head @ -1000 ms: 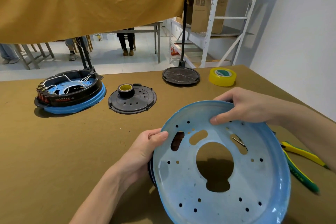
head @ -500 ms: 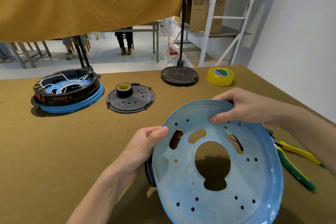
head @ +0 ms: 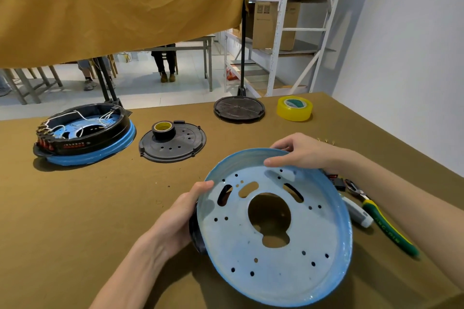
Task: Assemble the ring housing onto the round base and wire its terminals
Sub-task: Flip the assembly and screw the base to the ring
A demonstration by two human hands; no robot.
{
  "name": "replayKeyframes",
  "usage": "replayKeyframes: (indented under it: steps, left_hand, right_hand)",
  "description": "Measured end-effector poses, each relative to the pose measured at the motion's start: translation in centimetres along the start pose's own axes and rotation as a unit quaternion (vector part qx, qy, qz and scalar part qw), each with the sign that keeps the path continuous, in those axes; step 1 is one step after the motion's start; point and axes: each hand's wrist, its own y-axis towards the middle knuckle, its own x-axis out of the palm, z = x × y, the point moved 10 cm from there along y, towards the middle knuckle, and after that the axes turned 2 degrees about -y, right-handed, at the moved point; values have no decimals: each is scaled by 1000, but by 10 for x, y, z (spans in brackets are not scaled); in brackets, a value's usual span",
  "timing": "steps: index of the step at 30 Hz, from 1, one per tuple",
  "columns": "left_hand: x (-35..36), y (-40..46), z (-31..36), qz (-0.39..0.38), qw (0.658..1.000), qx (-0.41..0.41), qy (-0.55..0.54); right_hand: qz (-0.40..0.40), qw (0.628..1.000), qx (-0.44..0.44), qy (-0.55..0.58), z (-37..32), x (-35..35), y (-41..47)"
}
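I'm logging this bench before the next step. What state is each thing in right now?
Blue round base: held tilted above the table, hollow side to camera.
Left hand: grips the base's left rim.
Right hand: grips its far rim.
Finished unit: black ring seated on a blue base, wired.
Black cover: flat, tape roll on it.
Yellow tape: lying flat.
Pliers: lying on the table.

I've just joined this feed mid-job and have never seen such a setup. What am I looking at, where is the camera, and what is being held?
No machine here: a person works with bare hands, filmed by a camera on their head looking down. The left hand and right hand grip the rim of a blue round base, tilted above the brown table. On the table lie a finished wired unit, a black disc carrying a tape roll, yellow tape and green-handled pliers.
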Motion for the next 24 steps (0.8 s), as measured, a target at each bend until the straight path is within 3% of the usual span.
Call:
replayKeyframes:
  steps: [4,7,14,17,24]
  left_hand:
    - [-17,9,-10,56,998,-27,-11]
    - [-36,14,-8,104,994,-17,-33]
    - [-69,14,-2,174,981,17,-81]
    - [-70,15,-5,169,982,14,-86]
    - [-62,15,-3,127,990,13,-60]
  right_hand:
    - [139,988,38,57,37,-30,-11]
    - [232,969,79,-32,71,-50,-35]
    - [128,953,102,-255,79,-4,-44]
    - [140,908,110,-379,74,1,-43]
    - [151,870,123,-453,73,4,-46]
